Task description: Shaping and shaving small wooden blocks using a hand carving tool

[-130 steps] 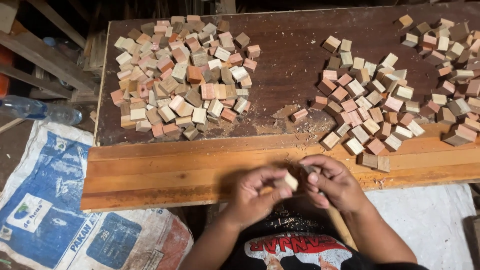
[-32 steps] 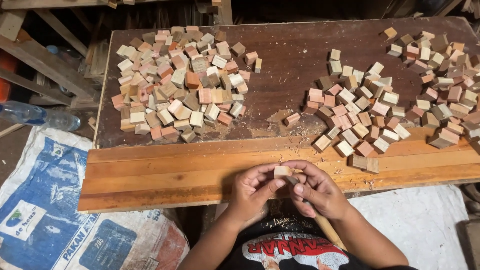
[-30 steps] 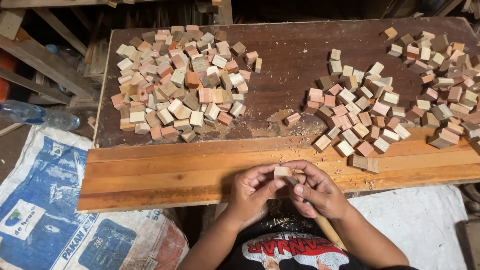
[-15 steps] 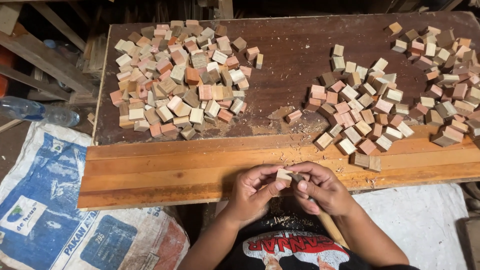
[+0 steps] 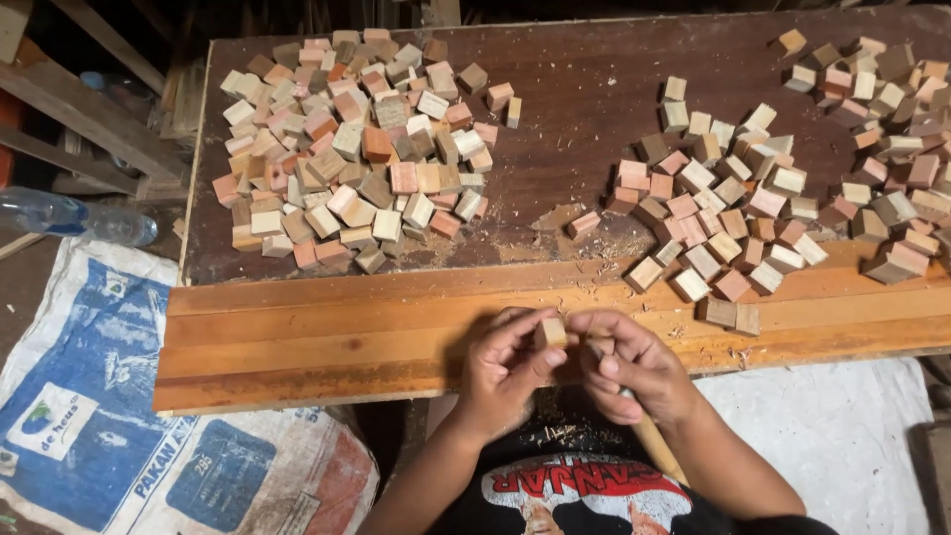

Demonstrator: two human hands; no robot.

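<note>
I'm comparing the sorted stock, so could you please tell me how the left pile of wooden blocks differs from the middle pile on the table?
The left pile is larger and packed tight; the middle pile is smaller and spread loosely. The left pile sits farther from the hands than the middle pile. Both hold small pale and reddish wooden cubes on the dark tabletop.

A plastic bottle (image 5: 74, 216) lies beside a printed sack (image 5: 119, 416).

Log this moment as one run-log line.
left hand: grips small wooden block | right hand: touching block, holds wooden stick | block piles on table
</note>
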